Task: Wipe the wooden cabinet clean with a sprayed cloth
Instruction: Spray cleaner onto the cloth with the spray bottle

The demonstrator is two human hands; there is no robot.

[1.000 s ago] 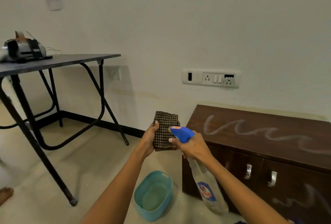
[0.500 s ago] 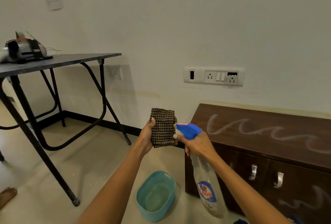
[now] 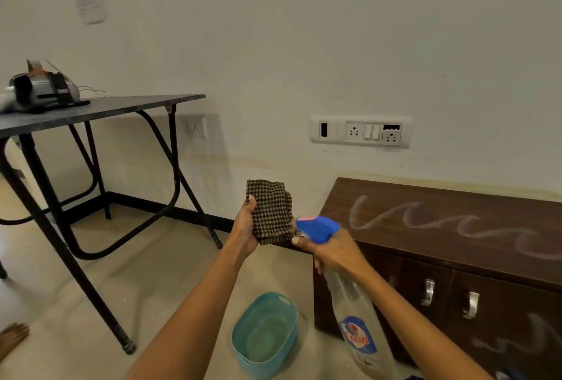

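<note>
My left hand (image 3: 244, 232) holds a folded brown checked cloth (image 3: 271, 210) upright in front of me. My right hand (image 3: 333, 253) grips a clear spray bottle (image 3: 359, 325) with a blue trigger head (image 3: 317, 227), its nozzle almost touching the cloth's lower right edge. The dark wooden cabinet (image 3: 425, 245) stands low at the right against the wall. White squiggly marks run across its top and across a door at the lower right.
A teal plastic tub (image 3: 264, 334) sits on the floor left of the cabinet, under my arms. A black folding table (image 3: 100, 109) with a device (image 3: 42, 87) on it stands at the left. Wall sockets (image 3: 360, 131) hang above the cabinet. A bare foot (image 3: 12, 337) shows at lower left.
The spray nozzle has stayed at the cloth while both hands shifted slightly. The view has drifted a little.
</note>
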